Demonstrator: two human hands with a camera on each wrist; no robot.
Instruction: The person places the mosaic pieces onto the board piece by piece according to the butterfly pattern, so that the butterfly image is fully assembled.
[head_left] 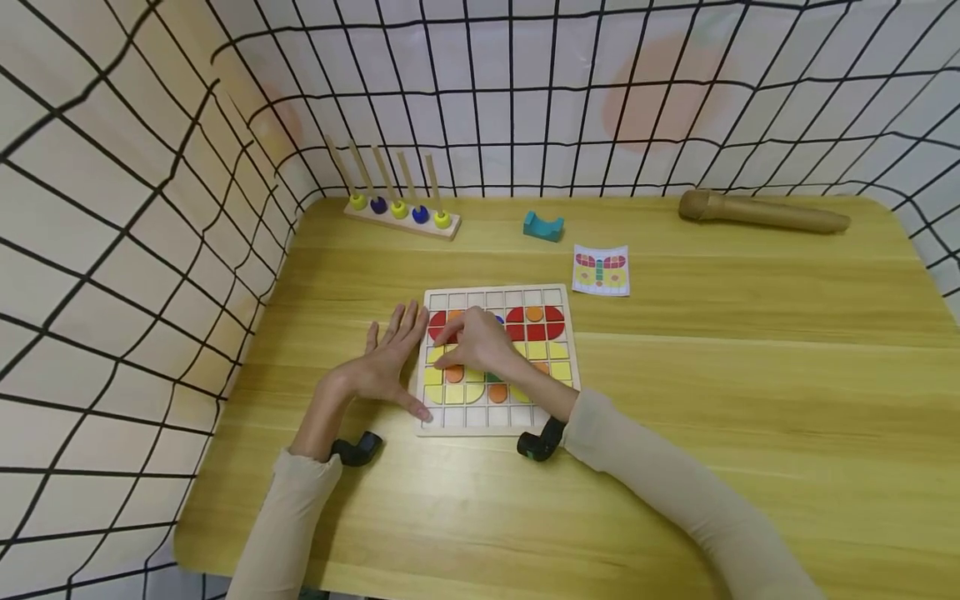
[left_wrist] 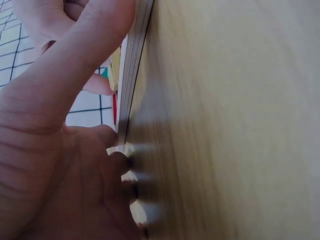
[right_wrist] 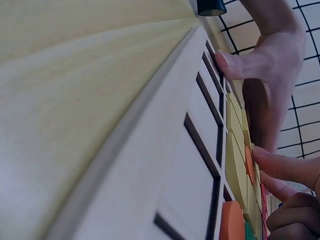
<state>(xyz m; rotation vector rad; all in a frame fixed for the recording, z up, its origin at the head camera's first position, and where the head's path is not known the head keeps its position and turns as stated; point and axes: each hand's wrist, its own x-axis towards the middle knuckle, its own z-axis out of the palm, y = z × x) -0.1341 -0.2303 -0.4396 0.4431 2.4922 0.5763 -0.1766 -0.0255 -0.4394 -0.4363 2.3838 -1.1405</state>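
Note:
A square white grid board lies on the table, bearing red, yellow, orange, green and blue tiles. My left hand spreads along its left edge, thumb resting on the lower-left corner and fingers on the table beside it. Over the board's left part, my right hand has its thumb and index finger at opposite sides of a yellow tile in the left column, pinching it. The right wrist view shows the right thumb low against the tiles, near an orange round tile. My right hand hides some middle tiles.
A small card with a butterfly pattern lies beyond the board's right corner. Farther back are a teal curved block, a peg stand with yellow and blue beads, and a brown stick-like object. Black netting surrounds the table.

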